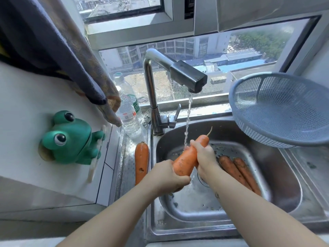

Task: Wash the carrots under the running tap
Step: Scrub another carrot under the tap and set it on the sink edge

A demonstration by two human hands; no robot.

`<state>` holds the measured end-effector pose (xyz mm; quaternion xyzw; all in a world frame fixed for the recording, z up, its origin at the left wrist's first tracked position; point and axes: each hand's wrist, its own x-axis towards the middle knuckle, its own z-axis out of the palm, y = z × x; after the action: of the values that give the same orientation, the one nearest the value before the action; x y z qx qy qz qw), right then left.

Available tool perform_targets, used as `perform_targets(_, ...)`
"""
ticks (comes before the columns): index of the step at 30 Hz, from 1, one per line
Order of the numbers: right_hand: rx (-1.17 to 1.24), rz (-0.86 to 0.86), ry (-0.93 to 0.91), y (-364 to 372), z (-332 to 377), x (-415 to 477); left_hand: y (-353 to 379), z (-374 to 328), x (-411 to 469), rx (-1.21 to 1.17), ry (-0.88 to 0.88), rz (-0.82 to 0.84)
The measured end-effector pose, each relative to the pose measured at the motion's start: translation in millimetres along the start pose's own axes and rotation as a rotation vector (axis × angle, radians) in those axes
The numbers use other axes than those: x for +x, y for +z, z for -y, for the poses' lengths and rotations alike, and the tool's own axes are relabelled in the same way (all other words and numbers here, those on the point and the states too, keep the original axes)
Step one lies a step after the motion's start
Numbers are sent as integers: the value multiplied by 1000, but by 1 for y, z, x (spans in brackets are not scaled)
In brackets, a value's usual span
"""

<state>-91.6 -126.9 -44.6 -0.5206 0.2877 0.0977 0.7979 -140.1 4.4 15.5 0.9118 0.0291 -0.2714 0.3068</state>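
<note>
Both forearms reach in from the lower edge over the steel sink. Left hand: fingers curled round the thick end of a large carrot, gripping it. Right hand: wrapped round the same carrot higher up, fingers closed over its narrower part. The carrot is held tilted above the basin, thin tip with root thread pointing up and away. The water stream falls from the tap and strikes the carrot just beside the right hand's fingers. In the basin, right of the hands, lie two soiled carrots side by side and touching (dark dirt visible on both). A fourth carrot lies lengthwise on the steel ledge left of the basin, one dark spot near its close end. Further back on that ledge stand two clear plastic bottles. A blue-grey colander sits tilted at the right, overhanging the sink's far corner. A green frog holder is fixed to the white surface at left, with a towel hanging above it. The window lies behind the tap
</note>
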Motion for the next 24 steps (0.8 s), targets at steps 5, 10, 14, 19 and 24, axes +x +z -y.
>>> perform_targets(5, -154, -181, -3, 8, -2, 6, 5, 1, -8, -2, 9, -25)
perform_targets(10, 57, 141, 109, -1, 7, 2, -1, 16, -10, -105, -20, 26)
perform_targets(14, 70, 370, 118, -14, 12, -6, -6, 27, -10, -208, -44, 88)
perform_targets(19, -112, 122, 24, -4, 8, -1, 1, 18, -14, -38, -13, -28)
perform_targets(24, -5, 322, 109, -11, 13, -6, -3, 27, -15, -205, -53, 61)
